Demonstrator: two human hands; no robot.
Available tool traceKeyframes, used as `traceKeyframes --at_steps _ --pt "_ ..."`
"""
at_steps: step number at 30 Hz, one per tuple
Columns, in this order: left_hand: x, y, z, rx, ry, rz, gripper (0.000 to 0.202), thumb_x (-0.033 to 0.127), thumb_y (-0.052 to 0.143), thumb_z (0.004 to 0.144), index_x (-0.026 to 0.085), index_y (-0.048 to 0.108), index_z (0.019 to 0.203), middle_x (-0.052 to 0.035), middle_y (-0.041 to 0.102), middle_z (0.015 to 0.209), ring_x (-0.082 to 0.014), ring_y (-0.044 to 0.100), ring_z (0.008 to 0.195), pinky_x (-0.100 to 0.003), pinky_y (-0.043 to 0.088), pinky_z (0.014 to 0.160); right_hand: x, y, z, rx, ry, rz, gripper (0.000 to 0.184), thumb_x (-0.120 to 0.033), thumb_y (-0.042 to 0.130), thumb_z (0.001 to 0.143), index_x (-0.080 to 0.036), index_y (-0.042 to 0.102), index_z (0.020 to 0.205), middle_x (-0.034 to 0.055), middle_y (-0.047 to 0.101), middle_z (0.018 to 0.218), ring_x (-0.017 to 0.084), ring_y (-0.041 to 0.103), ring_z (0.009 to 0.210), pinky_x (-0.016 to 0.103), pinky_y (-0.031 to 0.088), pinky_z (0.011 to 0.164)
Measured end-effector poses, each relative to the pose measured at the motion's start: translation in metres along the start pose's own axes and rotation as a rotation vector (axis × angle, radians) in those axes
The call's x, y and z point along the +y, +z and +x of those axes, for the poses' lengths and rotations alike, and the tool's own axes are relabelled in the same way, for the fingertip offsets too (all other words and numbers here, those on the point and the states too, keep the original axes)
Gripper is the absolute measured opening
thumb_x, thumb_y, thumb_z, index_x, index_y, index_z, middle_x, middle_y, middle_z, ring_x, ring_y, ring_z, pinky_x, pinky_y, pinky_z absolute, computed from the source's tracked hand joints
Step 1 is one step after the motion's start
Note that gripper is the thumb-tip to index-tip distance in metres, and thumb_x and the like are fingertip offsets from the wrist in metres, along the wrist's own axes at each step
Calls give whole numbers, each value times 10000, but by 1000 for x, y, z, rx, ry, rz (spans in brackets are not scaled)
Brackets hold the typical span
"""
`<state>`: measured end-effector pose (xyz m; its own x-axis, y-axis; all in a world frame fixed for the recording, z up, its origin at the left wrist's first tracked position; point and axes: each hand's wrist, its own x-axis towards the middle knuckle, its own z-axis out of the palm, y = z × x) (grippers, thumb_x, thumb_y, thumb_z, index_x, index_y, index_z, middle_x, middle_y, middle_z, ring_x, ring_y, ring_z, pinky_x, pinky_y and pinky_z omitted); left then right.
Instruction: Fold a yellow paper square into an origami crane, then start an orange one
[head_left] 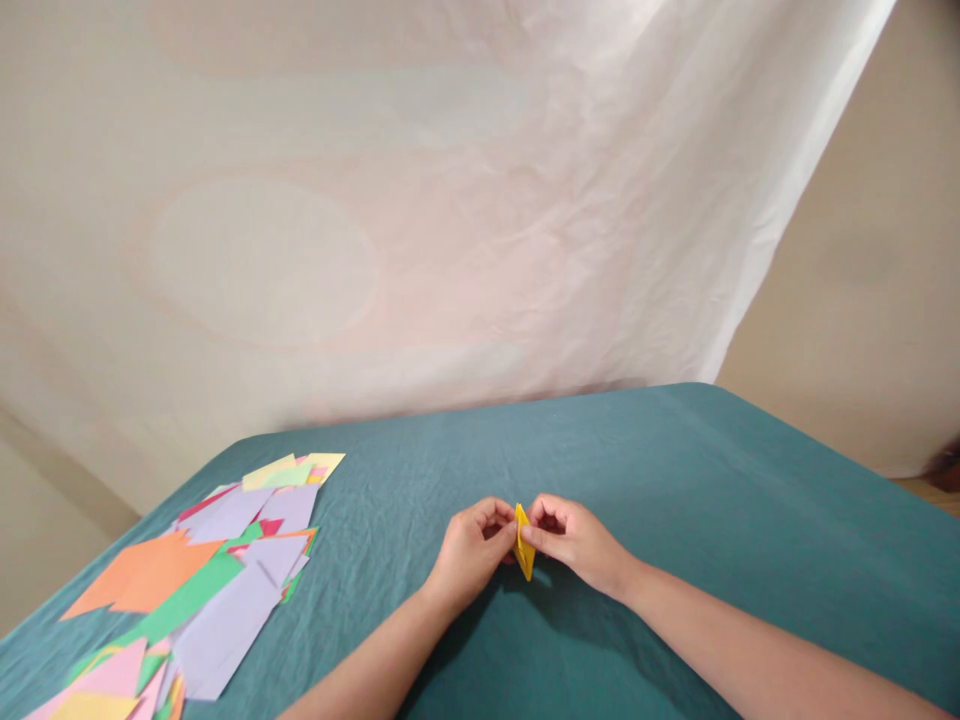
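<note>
soft, even daylight, faint shadows under the forearms, no glare; slightly soft focus, wide-angle stretch at the edges.

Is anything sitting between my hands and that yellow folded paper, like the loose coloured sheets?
Nothing visible does. The left hand and right hand both pinch the yellow folded paper directly, above the teal tablecloth. The pile of coloured sheets lies off to the left, apart from them.

We are pinching a small folded yellow paper (524,541) between our left hand (472,550) and right hand (574,540), holding it on edge just above the teal-covered surface (675,480). Loose coloured sheets (202,580) are lying scattered well to our left. A pale cloth (450,200) is hanging behind.
</note>
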<state>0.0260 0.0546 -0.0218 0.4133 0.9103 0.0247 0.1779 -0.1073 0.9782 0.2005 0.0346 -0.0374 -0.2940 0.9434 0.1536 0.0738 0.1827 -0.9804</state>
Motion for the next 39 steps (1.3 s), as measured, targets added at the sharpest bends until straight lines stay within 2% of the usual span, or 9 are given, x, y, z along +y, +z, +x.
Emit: traceKeyframes --at_steps 5,9,15,19,23,27,32,39 --pt "2 0 1 -80 -155 -133 296 416 616 780 124 583 814 -44 649 643 -143 623 554 -239 507 524 4 1 1 46 12 -42 268 -422 624 806 -182 514 764 -30 537 670 113 486 607 217 389 576" --pt "3 0 -1 -120 -221 -237 361 479 597 793 120 575 833 -68 672 681 -157 656 605 -264 531 591 8 2 2 96 8 -74 259 -423 615 809 -185 519 768 -22 561 668 119 510 606 218 404 565" --pt "-4 -1 1 -134 -218 -255 348 367 751 667 130 596 869 -59 684 733 -148 648 644 -250 530 604 9 1 2 125 -2 -109 217 -375 633 798 -189 524 781 -22 564 677 115 514 604 225 423 575" --pt "-7 0 3 -98 -197 -224 308 327 732 673 126 604 870 -52 674 727 -148 640 639 -247 520 588 9 2 3 134 -13 -63 226 -371 639 794 -191 520 862 -9 583 743 125 544 656 241 453 624" --pt "-7 2 3 -9 -84 -138 242 274 661 729 129 589 910 -31 652 729 -122 602 600 -221 491 553 9 3 5 127 -14 -9 306 -382 664 774 -189 521 962 7 600 809 143 565 725 260 466 676" --pt "-6 3 0 46 13 -43 262 251 609 770 170 536 1008 9 628 704 -119 586 604 -211 471 562 4 3 4 97 4 -28 277 -429 636 790 -175 556 866 -5 589 747 132 543 677 247 445 653" --pt "-4 5 -4 18 38 38 261 268 577 794 190 536 1040 5 646 714 -138 608 643 -221 460 597 0 1 2 125 2 -111 274 -444 594 818 -179 548 766 -24 544 668 117 491 614 220 393 581" --pt "-1 5 -1 -49 -20 110 102 245 626 729 147 615 754 -30 656 688 -136 591 618 -219 430 587 -2 1 1 120 -24 -143 233 -414 589 821 -186 552 790 -20 533 689 123 483 633 227 398 598"
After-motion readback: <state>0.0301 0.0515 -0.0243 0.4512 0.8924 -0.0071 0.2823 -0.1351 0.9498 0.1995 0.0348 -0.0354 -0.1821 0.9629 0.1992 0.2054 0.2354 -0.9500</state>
